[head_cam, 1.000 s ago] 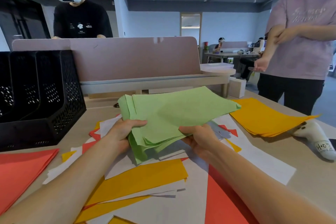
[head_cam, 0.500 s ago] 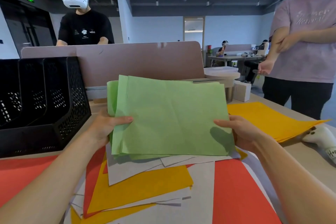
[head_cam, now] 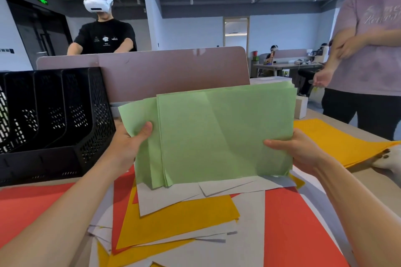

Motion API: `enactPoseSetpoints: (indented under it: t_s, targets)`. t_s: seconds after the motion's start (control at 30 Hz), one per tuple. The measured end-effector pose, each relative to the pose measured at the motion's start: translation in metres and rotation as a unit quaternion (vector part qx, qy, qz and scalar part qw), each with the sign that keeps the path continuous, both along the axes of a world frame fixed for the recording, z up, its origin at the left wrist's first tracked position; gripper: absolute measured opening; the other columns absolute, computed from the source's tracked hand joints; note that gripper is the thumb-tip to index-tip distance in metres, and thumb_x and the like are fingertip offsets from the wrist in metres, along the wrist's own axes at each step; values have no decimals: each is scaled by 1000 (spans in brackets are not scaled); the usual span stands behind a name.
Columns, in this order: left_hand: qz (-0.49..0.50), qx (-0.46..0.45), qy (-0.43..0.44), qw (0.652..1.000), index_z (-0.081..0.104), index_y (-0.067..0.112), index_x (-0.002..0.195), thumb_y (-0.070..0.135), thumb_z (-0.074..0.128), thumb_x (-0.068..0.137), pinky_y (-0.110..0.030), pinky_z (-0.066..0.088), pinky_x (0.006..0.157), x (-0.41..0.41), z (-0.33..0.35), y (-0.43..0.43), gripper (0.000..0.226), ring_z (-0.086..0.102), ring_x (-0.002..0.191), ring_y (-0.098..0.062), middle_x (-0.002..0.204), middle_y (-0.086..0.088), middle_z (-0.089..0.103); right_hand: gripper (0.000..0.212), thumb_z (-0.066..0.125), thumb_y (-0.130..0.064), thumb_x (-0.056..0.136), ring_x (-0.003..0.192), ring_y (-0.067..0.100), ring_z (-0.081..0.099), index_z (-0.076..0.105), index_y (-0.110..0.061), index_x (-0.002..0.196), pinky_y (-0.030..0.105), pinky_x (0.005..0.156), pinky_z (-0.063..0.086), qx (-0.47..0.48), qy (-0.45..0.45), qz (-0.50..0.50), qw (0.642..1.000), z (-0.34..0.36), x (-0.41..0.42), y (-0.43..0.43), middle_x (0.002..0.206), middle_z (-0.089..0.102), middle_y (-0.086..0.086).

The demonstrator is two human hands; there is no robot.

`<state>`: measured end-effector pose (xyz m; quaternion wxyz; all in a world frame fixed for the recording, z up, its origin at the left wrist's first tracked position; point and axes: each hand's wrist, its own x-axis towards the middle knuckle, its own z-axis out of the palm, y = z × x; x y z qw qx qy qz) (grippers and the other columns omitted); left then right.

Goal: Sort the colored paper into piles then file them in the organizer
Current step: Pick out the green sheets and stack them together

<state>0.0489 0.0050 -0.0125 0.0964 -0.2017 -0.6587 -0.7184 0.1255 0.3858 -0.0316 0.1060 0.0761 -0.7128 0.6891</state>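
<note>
From the head camera: holding a green stack (head_cam: 217, 136) upright, broad face toward the camera, between both hands. Gripping its left edge with the left hand (head_cam: 128, 143), thumb laid flat across the front, fingers hidden behind, forearm reaching in from the lower left. Gripping its right edge with the right hand (head_cam: 297, 149), thumb on the front pointing left, fingers behind, wrist bent, forearm running in from the lower right. Stacked unevenly, with some sheets jutting out at the left and along the top. Hanging above a jumble of loose sheets (head_cam: 184, 219), white, orange and red, on the table (head_cam: 362, 176); cannot tell whether the lower edge touches them. Just right of the black organizer (head_cam: 54, 119), apart from it. Beyond the right hand, lying flat, an orange pile (head_cam: 338, 138), with a white controller (head_cam: 390, 158) at its near corner. At lower left, a red pile (head_cam: 32, 204). Behind the divider (head_cam: 162, 71), standing, a headset wearer (head_cam: 104, 37); at far right, a bystander (head_cam: 368, 60) in a pink shirt.
</note>
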Motion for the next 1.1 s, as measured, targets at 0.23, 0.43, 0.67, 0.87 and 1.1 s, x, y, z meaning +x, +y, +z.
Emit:
enactPoseSetpoints:
  t_s: [0.23,0.43,0.67,0.87,1.1]
  targets:
    - [-33,11,54,998,72,18,100,3,75,66,-31,60,70,15,5,7,37,74,92,-22,98,0,77,66,92,-28,55,104,32,69,70,-9,114,40,83,59,-14,32,23,999,0,1,-8,115,71,12]
    - [-86,-41,75,993,63,11,121,35,97,47,-34,60,79,12,5,1,85,71,102,-25,112,-6,74,73,97,-39,41,100,32,70,74,-11,105,37,78,59,-25,65,17,997,1,2,-6,113,72,14]
    - [-91,-30,77,992,73,38,103,48,97,39,-28,59,75,14,4,12,69,71,101,-19,111,1,74,56,88,-24,61,104,33,68,70,-9,113,45,87,57,-21,50,29,998,6,7,-18,114,71,13]
    - [-116,-136,64,982,62,17,121,7,74,77,-28,59,77,23,-7,20,46,71,101,-17,113,1,73,43,73,-8,74,104,32,68,66,-12,116,47,89,55,-21,43,37,998,7,9,-28,115,71,10]
    - [24,-67,41,997,72,20,95,14,78,78,-27,59,66,-6,11,30,19,74,77,-12,87,9,77,13,66,-2,89,78,20,71,73,-13,92,33,66,60,29,60,-114,991,20,4,-21,85,77,0]
